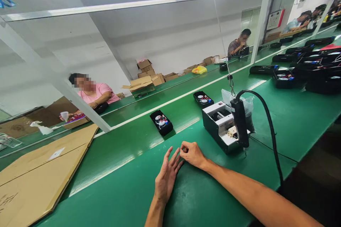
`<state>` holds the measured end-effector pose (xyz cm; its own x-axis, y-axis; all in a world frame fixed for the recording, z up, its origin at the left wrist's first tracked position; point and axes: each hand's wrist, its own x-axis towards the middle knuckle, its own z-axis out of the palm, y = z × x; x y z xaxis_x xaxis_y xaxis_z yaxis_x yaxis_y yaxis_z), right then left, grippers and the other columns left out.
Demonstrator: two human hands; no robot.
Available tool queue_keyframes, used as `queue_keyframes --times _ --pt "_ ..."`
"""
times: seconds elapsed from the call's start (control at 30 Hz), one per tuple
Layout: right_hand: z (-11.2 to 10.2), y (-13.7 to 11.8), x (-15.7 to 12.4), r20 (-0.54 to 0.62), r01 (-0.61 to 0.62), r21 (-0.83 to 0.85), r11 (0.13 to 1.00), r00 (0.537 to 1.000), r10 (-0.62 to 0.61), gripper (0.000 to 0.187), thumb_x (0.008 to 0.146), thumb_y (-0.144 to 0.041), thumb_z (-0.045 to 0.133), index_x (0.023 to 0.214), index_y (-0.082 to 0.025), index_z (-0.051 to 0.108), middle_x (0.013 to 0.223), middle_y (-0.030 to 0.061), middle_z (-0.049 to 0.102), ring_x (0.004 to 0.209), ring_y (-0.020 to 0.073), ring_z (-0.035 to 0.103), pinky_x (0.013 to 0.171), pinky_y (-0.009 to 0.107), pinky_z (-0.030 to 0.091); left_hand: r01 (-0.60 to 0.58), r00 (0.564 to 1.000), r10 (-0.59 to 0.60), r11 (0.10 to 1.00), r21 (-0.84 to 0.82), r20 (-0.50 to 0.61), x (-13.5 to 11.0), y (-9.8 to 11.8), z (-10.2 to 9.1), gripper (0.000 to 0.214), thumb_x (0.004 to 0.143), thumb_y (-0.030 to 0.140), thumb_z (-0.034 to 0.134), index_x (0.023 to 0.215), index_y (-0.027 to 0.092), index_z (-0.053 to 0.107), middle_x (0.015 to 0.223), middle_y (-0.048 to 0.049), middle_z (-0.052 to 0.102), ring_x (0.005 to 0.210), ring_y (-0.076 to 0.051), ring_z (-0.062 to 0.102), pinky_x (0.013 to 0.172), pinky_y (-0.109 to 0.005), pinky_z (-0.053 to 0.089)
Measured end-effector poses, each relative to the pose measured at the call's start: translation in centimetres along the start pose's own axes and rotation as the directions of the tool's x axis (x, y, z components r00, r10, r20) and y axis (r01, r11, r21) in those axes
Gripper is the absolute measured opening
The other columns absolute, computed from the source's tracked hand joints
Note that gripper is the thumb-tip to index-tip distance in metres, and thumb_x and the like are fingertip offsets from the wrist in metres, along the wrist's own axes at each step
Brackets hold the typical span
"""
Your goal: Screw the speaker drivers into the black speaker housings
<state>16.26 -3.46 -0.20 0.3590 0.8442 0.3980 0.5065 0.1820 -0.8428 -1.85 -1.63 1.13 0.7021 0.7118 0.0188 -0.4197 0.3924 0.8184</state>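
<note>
My left hand [166, 177] is raised over the green bench, palm turned inward and fingers stretched out. Against its fingertips, my right hand [192, 154] is closed in a pinch; whatever it might hold is too small or hidden to make out. Just beyond my hands lies an open black speaker box [161, 122] with round silver parts and coloured wires inside. A similar box [204, 99] sits farther right. Right of my hands stands a white-and-black screw feeder [222, 127], with a black electric screwdriver [240, 122] hanging tip down in front of it.
A flattened cardboard sheet [39, 173] covers the left. The screwdriver's cable [271, 127] loops down on the right. Many black boxes [314, 64] are piled at far right. A clear bag [249, 108] stands behind the screwdriver. Co-workers sit across the line, one in a pink shirt [99, 94].
</note>
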Motion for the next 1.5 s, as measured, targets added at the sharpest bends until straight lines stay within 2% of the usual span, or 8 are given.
queue_keyframes --times 0.2,0.33,0.53,0.7,0.9,1.07,1.3,1.5 --pt "0.0 0.0 0.1 -0.021 -0.006 0.012 1.0 1.0 0.006 0.01 0.077 -0.018 0.061 0.07 -0.022 0.065 0.052 -0.0066 0.057 0.048 0.0107 0.048 0.051 0.022 0.035 0.043 0.995 -0.058 0.983 -0.179 -0.076 0.1 0.8 0.2 0.073 0.102 0.061 0.045 0.165 0.028 0.027 0.16 -0.0177 0.055 0.155 -0.035 0.044 0.132 -0.061 0.016" --pt "-0.2 0.0 0.2 -0.033 -0.001 0.022 1.0 0.999 0.001 0.013 0.084 -0.021 0.061 0.085 -0.02 0.074 0.059 -0.0035 0.066 0.051 0.0118 0.055 0.056 0.023 0.042 0.049 0.997 -0.062 0.969 -0.241 -0.05 0.0 1.0 0.1 0.069 0.106 0.058 0.037 0.166 0.029 0.022 0.16 -0.0188 0.054 0.152 -0.034 0.048 0.132 -0.062 0.016" --pt "-0.5 -0.3 0.0 0.025 0.038 -0.003 0.999 0.999 -0.038 0.02 0.088 -0.023 0.064 0.096 -0.02 0.082 0.067 0.0004 0.075 0.054 0.0131 0.061 0.057 0.023 0.048 0.023 0.999 -0.035 0.961 -0.275 -0.039 0.0 1.0 0.0 0.072 0.106 0.056 0.037 0.168 0.029 0.015 0.158 -0.0191 0.056 0.153 -0.033 0.047 0.133 -0.061 0.012" --pt "-0.6 -0.5 -0.4 0.082 0.092 -0.085 0.992 0.993 -0.085 0.031 0.092 -0.026 0.064 0.119 -0.018 0.079 0.076 0.0037 0.08 0.06 0.0165 0.069 0.066 0.026 0.054 0.023 0.999 -0.029 0.97 -0.243 -0.021 0.0 0.9 0.1 0.077 0.104 0.06 0.041 0.169 0.029 0.015 0.158 -0.014 0.058 0.154 -0.03 0.045 0.135 -0.055 0.006" --pt "-0.7 -0.3 -0.6 0.17 0.176 -0.228 0.958 0.976 -0.138 0.021 0.093 -0.018 0.059 0.103 -0.019 0.078 0.095 0.0094 0.084 0.084 0.0228 0.077 0.079 0.029 0.054 0.059 0.998 -0.05 0.976 -0.211 0.048 0.0 0.7 -0.1 0.079 0.105 0.059 0.039 0.17 0.027 0.007 0.154 -0.014 0.063 0.152 -0.029 0.049 0.136 -0.052 0.0" --pt "-0.9 -0.2 -0.7 0.213 0.206 -0.31 0.928 0.966 -0.144 0.016 0.092 -0.017 0.059 0.093 -0.018 0.075 0.088 0.0105 0.082 0.079 0.0237 0.076 0.072 0.03 0.05 0.074 0.995 -0.058 0.973 -0.218 0.078 0.0 0.7 -0.2 0.079 0.106 0.057 0.036 0.17 0.025 0.002 0.152 -0.0152 0.064 0.151 -0.029 0.051 0.135 -0.052 -0.003" --pt "-0.9 0.1 -0.4 0.228 0.23 -0.328 0.916 0.96 -0.159 0.018 0.09 -0.013 0.058 0.093 -0.018 0.075 0.087 0.0081 0.082 0.078 0.0216 0.075 0.071 0.028 0.049 0.073 0.993 -0.047 0.967 -0.244 0.113 0.0 0.8 -0.5 0.08 0.105 0.058 0.036 0.169 0.026 0.001 0.158 -0.016 0.058 0.151 -0.03 0.05 0.135 -0.052 -0.002" --pt "-0.9 0.1 -0.3 0.221 0.235 -0.316 0.919 0.96 -0.17 0.023 0.089 -0.011 0.057 0.098 -0.018 0.076 0.09 0.0072 0.083 0.08 0.0207 0.076 0.074 0.027 0.051 0.074 0.991 -0.045 0.97 -0.233 0.126 -0.1 1.2 -0.1 0.08 0.105 0.052 0.036 0.168 0.025 -0.006 0.158 -0.0194 0.057 0.152 -0.03 0.049 0.135 -0.055 0.002"
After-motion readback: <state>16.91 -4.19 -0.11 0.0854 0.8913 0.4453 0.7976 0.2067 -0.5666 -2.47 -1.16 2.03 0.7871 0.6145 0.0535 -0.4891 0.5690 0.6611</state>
